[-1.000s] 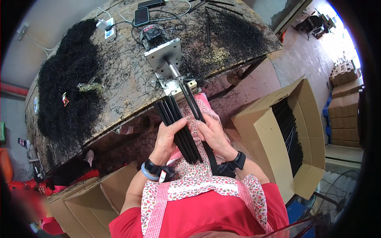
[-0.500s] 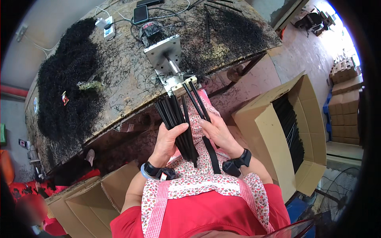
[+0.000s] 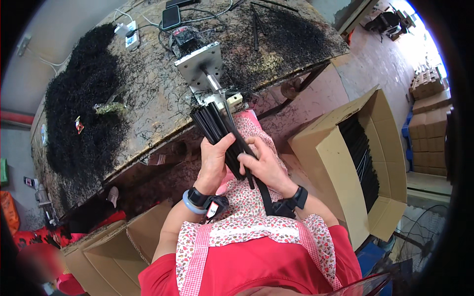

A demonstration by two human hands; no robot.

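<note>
My left hand (image 3: 213, 160) is closed around a bundle of thin black tubes (image 3: 211, 124), thumb across the top. The bundle slants toward me from the table edge, its far ends close to a pale block (image 3: 231, 100). On its right side, my right hand (image 3: 266, 165) has its fingers curled on one or more of the black tubes; a tube looks smeared by motion there. Just beyond the tubes stands a small motor machine with a square metal plate (image 3: 200, 60) and a steel shaft (image 3: 212, 81). Whether any tube touches the shaft, I cannot tell.
Heaps of black shavings (image 3: 81, 108) cover the table's left, with more at far right. A phone (image 3: 171, 18) and a white power strip (image 3: 131, 37) lie behind. To my right, a cardboard box (image 3: 335, 163) holds black tubes; another box (image 3: 113, 256) stands left.
Both hands have moved up toward the machine and closer together. The loose tubes by my right hand, earlier spread apart at the block, now lie against the bundle.
</note>
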